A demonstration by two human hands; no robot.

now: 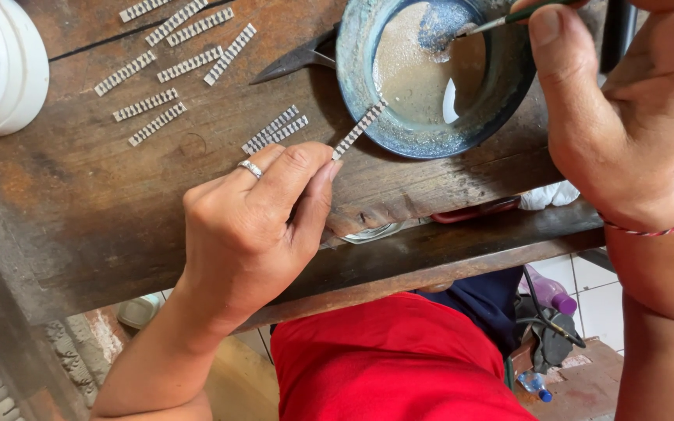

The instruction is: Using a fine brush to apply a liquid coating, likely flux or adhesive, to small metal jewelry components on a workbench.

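Metal strip [359, 129] pinched in left hand [251, 226], tip resting on bowl [364, 101] rim. Right hand [626, 109] pinches brush [501, 19], bristles in the murky liquid. Load lightly, I'd say, and keep strip steady over bowl. Spare strips [173, 66] lie on bench [79, 210].

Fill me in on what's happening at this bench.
A person sits at a worn wooden bench. The left hand pinches one small ridged metal strip, holding its far end over the rim of a round bowl of cloudy liquid. The right hand holds a thin brush with its tip in the bowl. More strips lie on the bench.
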